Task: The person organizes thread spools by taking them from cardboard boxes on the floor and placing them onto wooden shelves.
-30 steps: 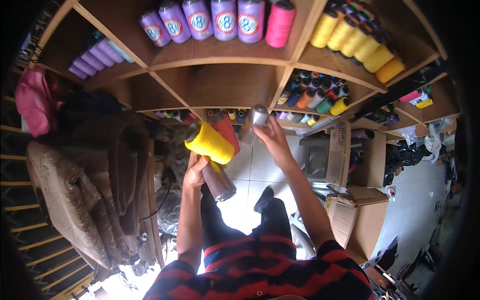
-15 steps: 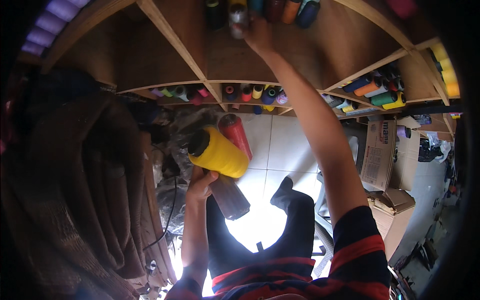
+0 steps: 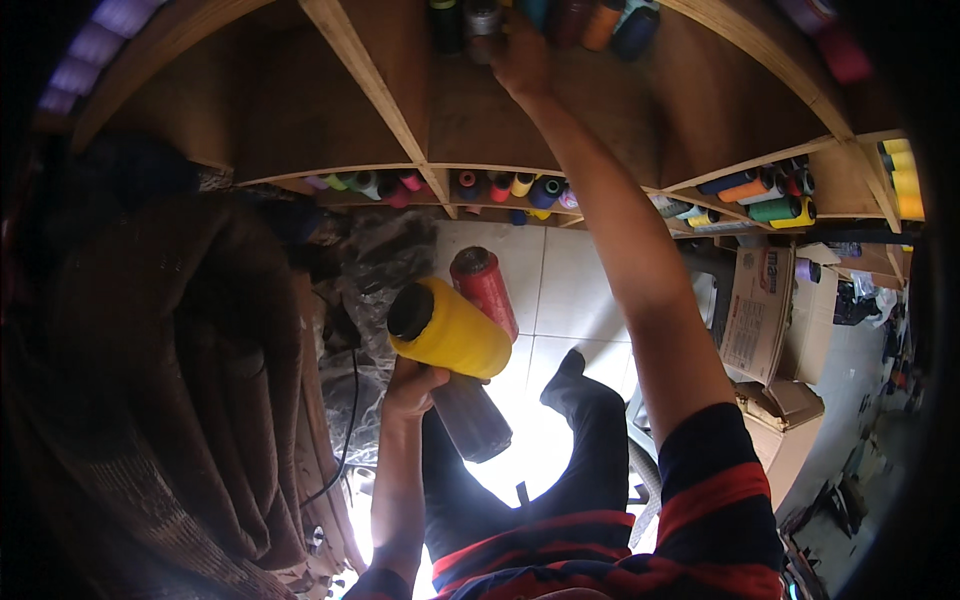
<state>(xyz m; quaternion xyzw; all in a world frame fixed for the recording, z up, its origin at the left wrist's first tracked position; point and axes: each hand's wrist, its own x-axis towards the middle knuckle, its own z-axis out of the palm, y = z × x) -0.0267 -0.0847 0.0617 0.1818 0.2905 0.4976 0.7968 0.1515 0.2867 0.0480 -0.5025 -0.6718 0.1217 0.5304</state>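
My left hand [image 3: 412,388] is closed around a bundle of thread cones, low in front of the shelf. On top lies a yellow thread cone [image 3: 462,332], tilted, its dark core end toward the upper left. Below it a greyish-brown thread cone [image 3: 470,420] slants down to the right. Behind the yellow one is a red thread cone [image 3: 487,290]; the fingers around it are hidden. Up in the shelf compartment, my right hand [image 3: 522,62] is closed on a grey thread cone [image 3: 483,22], beside a dark cone [image 3: 447,25] and a teal cone [image 3: 533,14].
The wooden shelf [image 3: 390,90] holds more cones, among them an orange cone [image 3: 602,24] and a navy cone [image 3: 636,35]. Brown fabric [image 3: 150,400] hangs at left. A cardboard box [image 3: 755,310] stands at right. Clear plastic [image 3: 385,260] lies on the floor.
My right hand has pushed the grey cone farther back, into the row of cones. In the picture, my left hand and its cones have shifted slightly right and down.
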